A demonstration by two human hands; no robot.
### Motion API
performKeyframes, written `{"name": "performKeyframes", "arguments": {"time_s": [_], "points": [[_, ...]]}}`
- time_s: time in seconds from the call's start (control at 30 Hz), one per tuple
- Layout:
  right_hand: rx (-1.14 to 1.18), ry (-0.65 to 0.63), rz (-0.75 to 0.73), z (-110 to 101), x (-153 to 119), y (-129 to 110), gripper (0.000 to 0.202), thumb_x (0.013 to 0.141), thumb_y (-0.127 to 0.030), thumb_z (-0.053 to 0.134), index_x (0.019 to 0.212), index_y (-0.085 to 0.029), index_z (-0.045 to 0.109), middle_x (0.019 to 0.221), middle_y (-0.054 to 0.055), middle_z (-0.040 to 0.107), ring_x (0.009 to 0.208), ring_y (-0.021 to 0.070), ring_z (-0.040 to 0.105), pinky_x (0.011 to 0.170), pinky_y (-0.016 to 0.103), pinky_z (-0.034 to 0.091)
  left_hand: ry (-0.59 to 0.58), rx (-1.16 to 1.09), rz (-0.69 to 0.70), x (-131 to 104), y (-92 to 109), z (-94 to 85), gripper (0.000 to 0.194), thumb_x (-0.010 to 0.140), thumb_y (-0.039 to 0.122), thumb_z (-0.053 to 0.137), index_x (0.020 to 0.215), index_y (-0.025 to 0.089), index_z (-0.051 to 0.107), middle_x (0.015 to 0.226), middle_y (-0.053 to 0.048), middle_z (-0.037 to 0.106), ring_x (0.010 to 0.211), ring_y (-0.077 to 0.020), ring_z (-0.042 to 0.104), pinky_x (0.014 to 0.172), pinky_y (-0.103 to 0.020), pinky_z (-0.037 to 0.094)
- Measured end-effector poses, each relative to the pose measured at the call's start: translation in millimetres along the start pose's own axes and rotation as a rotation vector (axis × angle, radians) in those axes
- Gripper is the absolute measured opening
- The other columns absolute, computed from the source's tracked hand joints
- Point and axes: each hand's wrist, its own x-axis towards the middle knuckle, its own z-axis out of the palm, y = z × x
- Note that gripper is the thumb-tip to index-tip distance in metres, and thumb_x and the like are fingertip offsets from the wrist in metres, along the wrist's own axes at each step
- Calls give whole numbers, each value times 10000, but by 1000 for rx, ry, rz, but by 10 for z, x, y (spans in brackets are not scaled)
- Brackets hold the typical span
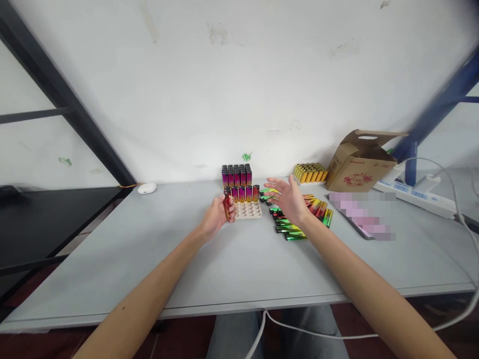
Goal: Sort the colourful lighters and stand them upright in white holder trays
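My left hand (218,215) is closed around red lighters (226,203), held upright at the left edge of a pale tray with round holes (249,216). A row of purple and red lighters (241,193) stands in the tray's back part. Behind it rises a block of purple lighters (237,175). My right hand (290,199) hovers with spread fingers and holds nothing. Below and around it lie loose green lighters (295,236) and red and yellow lighters (318,208), partly hidden by my right hand and forearm.
Yellow lighters (311,173) stand in a tray by the wall, beside an open cardboard box (361,167). A blurred pink flat object (357,214) lies at right, near a white power strip (415,197). A white earphone case (147,188) sits at left. A white cable (318,337) crosses in front.
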Motion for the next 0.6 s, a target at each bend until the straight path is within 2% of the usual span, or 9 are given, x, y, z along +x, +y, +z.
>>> {"name": "performKeyframes", "arguments": {"time_s": [0.1, 0.23, 0.33, 0.43, 0.53, 0.6], "points": [[-33, -6, -13, -5, 2, 8, 615, 828, -759, 339, 1005, -257, 647, 1096, 63, 644, 862, 214, 624, 746, 355, 477, -5, -10, 40, -8, 25, -25, 317, 949, 389, 267, 803, 186, 462, 700, 2, 409, 597, -127, 436, 554, -245, 382], [-87, -9, -38, -3, 3, 41, 627, 838, -754, 323, 1028, -248, 639, 1091, 65, 647, 840, 203, 627, 754, 347, 478, -19, -29, 64, -11, 25, -77, 336, 951, 350, 247, 857, 163, 510, 766, -38, 504, 668, -141, 510, 610, -259, 425], [-137, -46, -86, 13, 3, 83, 604, 850, -732, 333, 1032, -241, 636, 1077, 66, 658, 828, 196, 628, 749, 339, 476, -52, -15, 28, -2, -31, -76, 298, 965, 413, 325, 857, 181, 476, 797, -41, 557, 709, -144, 558, 606, -253, 433], [-173, -94, -126, 57, -16, 119, 562, 867, -690, 363, 1018, -225, 641, 1043, 67, 668, 798, 181, 626, 732, 323, 476, -99, 60, 1, -1, -104, -38, 323, 938, 521, 422, 865, 206, 431, 763, -18, 583, 666, -149, 580, 565, -260, 441], [-248, -127, -175, 124, -60, 146, 474, 886, -608, 428, 991, -203, 652, 979, 62, 670, 774, 166, 619, 722, 309, 477, -103, 166, 6, -6, -152, -20, 313, 907, 512, 512, 899, 205, 449, 773, -15, 615, 658, -145, 599, 562, -275, 472], [-324, -149, -229, 175, -97, 164, 411, 897, -547, 460, 984, -197, 657, 948, 54, 667, 784, 162, 616, 732, 305, 477, -121, 238, 20, -5, -163, -35, 314, 886, 485, 570, 976, 190, 507, 859, -43, 655, 753, -158, 636, 643, -307, 519]]}}
